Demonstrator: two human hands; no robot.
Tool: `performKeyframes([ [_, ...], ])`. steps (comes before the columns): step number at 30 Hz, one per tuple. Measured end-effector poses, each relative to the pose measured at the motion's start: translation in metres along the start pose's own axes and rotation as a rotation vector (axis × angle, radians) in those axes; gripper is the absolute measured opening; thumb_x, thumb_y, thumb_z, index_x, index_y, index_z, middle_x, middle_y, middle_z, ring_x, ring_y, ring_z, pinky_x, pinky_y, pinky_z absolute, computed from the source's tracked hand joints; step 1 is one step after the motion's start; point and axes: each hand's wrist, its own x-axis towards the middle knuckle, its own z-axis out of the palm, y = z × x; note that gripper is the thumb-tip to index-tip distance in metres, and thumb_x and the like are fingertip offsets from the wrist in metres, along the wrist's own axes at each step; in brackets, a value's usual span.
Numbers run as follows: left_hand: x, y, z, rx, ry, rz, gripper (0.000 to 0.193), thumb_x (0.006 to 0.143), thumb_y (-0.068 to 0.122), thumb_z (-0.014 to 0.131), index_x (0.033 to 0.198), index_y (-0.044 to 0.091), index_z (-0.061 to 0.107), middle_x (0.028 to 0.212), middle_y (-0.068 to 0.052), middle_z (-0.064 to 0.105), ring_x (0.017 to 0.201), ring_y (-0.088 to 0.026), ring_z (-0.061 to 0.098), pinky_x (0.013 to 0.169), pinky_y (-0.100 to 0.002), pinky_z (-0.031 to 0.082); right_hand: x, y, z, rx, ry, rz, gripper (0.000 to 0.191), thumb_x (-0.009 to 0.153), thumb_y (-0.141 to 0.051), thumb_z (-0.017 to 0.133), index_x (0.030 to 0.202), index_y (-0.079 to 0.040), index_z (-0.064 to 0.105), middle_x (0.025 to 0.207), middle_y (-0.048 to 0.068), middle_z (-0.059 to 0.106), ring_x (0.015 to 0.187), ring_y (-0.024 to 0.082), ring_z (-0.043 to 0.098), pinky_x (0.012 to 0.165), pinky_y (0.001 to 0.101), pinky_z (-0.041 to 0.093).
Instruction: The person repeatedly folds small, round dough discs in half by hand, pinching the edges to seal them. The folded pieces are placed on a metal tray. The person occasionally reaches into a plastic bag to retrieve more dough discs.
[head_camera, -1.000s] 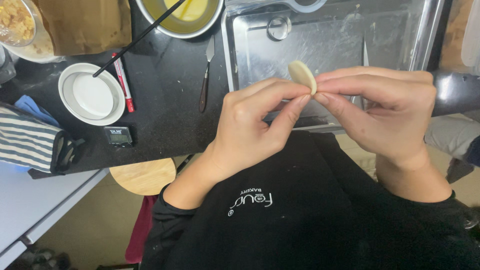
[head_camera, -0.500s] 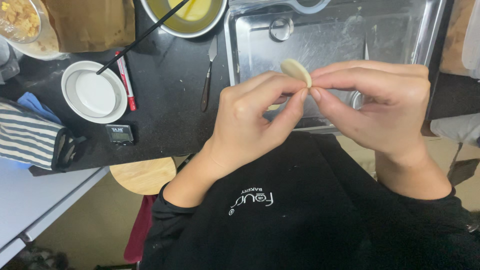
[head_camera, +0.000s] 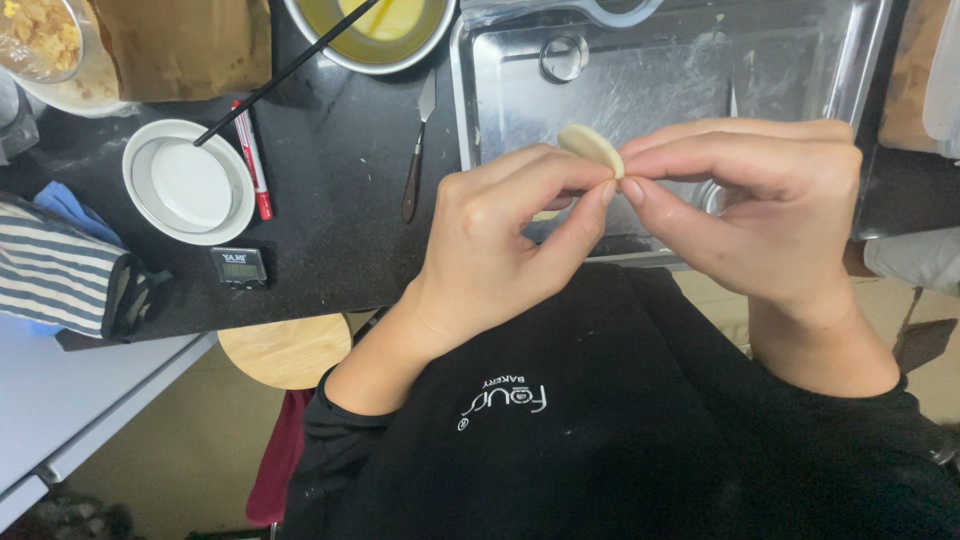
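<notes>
A small pale folded piece of dough (head_camera: 592, 148) is pinched between the fingertips of both hands, held over the near edge of a metal tray (head_camera: 500, 90). My left hand (head_camera: 500, 235) grips its left side with thumb and forefinger. My right hand (head_camera: 760, 200) pinches its right edge. Both hands hover above my black apron, in front of the dark counter.
On the counter lie a palette knife (head_camera: 415, 150), a red pen (head_camera: 250, 160), a white round dish (head_camera: 188, 182), a small digital timer (head_camera: 240, 267) and a metal bowl of yellow liquid (head_camera: 372, 30) with a black stick. A striped cloth (head_camera: 55, 270) is at left, a wooden stool (head_camera: 285, 350) below.
Both hands with the dough have shifted slightly left and up in view; the fingers have worked along the dough's edge. The counter items are as before.
</notes>
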Motion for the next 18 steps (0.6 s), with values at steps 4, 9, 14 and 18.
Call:
performKeyframes([
  [4,-0.001,0.001,0.000,-0.029,0.005,-0.008,0.009,0.102,0.004,0.071,0.111,0.003,0.070,0.099,-0.006,0.073,0.087,-0.013,0.078,0.077,-0.021,0.063,0.000,-0.001,0.000,0.008,0.003,0.028,0.012,0.085,0.011,0.074,0.096,0.009,0.071,0.095,0.021,0.073,0.083,0.023,0.073,0.071,0.0267,0.058],
  [9,-0.001,0.001,-0.002,-0.026,0.004,0.005,0.010,0.101,0.004,0.072,0.111,0.003,0.070,0.100,-0.007,0.074,0.087,-0.014,0.077,0.077,-0.021,0.062,0.000,-0.001,0.001,0.122,0.002,0.056,0.013,0.091,0.009,0.072,0.103,0.007,0.070,0.102,0.020,0.072,0.092,0.022,0.073,0.080,0.0259,0.059],
  [14,-0.001,0.002,-0.002,0.029,0.021,0.037,0.012,0.100,0.004,0.073,0.111,0.003,0.071,0.105,-0.007,0.074,0.089,-0.015,0.077,0.076,-0.022,0.061,0.002,-0.004,0.000,0.028,0.002,-0.017,0.013,0.087,0.010,0.074,0.100,0.009,0.070,0.098,0.021,0.072,0.089,0.024,0.074,0.078,0.0279,0.059],
  [18,-0.001,0.003,-0.001,-0.012,0.026,0.022,0.013,0.100,0.005,0.074,0.112,0.003,0.071,0.103,-0.007,0.074,0.090,-0.014,0.077,0.079,-0.021,0.062,0.008,-0.011,0.000,-0.125,0.003,-0.100,0.011,0.085,0.011,0.075,0.096,0.009,0.072,0.092,0.021,0.073,0.083,0.025,0.074,0.071,0.0285,0.059],
])
